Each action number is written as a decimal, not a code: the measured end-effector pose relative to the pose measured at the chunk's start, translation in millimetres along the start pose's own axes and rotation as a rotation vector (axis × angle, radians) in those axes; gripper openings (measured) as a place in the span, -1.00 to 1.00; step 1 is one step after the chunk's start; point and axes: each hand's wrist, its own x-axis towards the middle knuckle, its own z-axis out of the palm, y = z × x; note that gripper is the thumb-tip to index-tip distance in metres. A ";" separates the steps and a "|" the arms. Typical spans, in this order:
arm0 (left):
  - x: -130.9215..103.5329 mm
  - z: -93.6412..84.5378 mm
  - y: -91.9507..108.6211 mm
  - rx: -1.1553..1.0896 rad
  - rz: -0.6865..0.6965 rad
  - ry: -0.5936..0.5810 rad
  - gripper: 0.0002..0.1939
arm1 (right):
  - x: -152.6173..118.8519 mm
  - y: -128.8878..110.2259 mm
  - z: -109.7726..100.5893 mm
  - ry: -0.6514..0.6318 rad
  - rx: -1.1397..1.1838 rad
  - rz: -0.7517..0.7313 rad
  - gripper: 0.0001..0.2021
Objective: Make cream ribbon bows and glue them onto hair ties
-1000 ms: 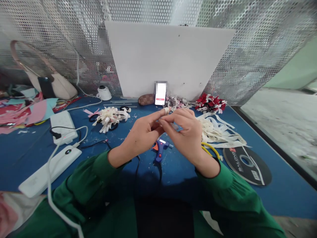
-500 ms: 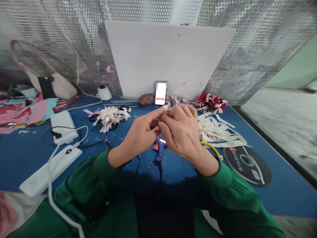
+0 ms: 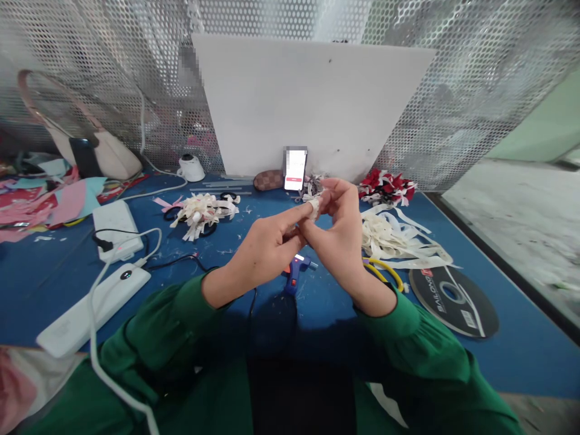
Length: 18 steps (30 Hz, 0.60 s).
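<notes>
My left hand (image 3: 267, 248) is raised over the table, index finger stretched forward and thumb pressed against the curled fingers. Around its index fingertip is a whitish wrap (image 3: 314, 209), perhaps tape or ribbon; which one I cannot tell. My right hand (image 3: 339, 232) meets it there, thumb and fingers curved together at that fingertip. Anything small pinched between the hands is hidden. Below them a blue glue gun (image 3: 293, 279) with an orange trigger lies on the table.
Cream ribbon strips (image 3: 394, 238), a yellow ring (image 3: 389, 270) and a black spool disc (image 3: 453, 300) lie right. Ribbon bows (image 3: 202, 212) and white power banks (image 3: 97, 308) with cables are left. A phone (image 3: 294, 170) stands before a white board (image 3: 312, 109).
My right hand has turned and its fingers have lifted into a rounder curve. My left hand has shifted slightly right. More of the glue gun shows between the hands.
</notes>
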 end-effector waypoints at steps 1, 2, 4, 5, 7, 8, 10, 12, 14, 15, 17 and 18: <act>-0.2 1.0 0.5 -0.011 -0.009 -0.027 -0.43 | -0.4 1.7 1.2 -0.009 0.035 0.044 -0.47; -0.2 2.0 1.0 -0.018 -0.018 -0.051 -0.42 | -0.8 3.2 2.1 -0.030 0.064 0.087 -0.42; 0.2 3.5 2.2 -0.031 -0.037 -0.087 -0.42 | -1.6 5.0 3.2 -0.086 0.121 0.155 -0.42; 0.5 3.8 2.9 -0.043 -0.046 -0.102 -0.43 | -1.9 5.3 3.4 -0.114 0.156 0.175 -0.45; 1.3 3.4 4.7 -0.087 -0.064 -0.127 -0.45 | -2.4 4.6 3.0 -0.148 0.226 0.198 -0.51; 1.8 2.6 5.9 -0.114 -0.077 -0.139 -0.46 | -2.3 3.8 2.4 -0.157 0.247 0.207 -0.54; 2.8 -0.2 8.9 -0.168 -0.102 -0.155 -0.48 | -1.3 1.4 0.0 -0.186 0.256 0.241 -0.60; 3.5 -4.4 12.0 -0.221 -0.121 -0.171 -0.49 | 1.2 -1.7 -3.7 -0.253 0.274 0.312 -0.63; 4.0 -9.4 14.3 -0.273 -0.139 -0.193 -0.50 | 5.0 -4.9 -8.4 -0.351 0.351 0.384 -0.66; 4.1 -11.9 14.8 -0.293 -0.149 -0.203 -0.49 | 7.2 -6.4 -10.7 -0.399 0.404 0.406 -0.67; 4.1 -16.3 14.8 -0.324 -0.176 -0.216 -0.45 | 11.3 -8.5 -14.8 -0.460 0.503 0.418 -0.71; 4.1 -18.0 14.3 -0.337 -0.188 -0.220 -0.41 | 13.1 -9.0 -16.4 -0.472 0.540 0.416 -0.73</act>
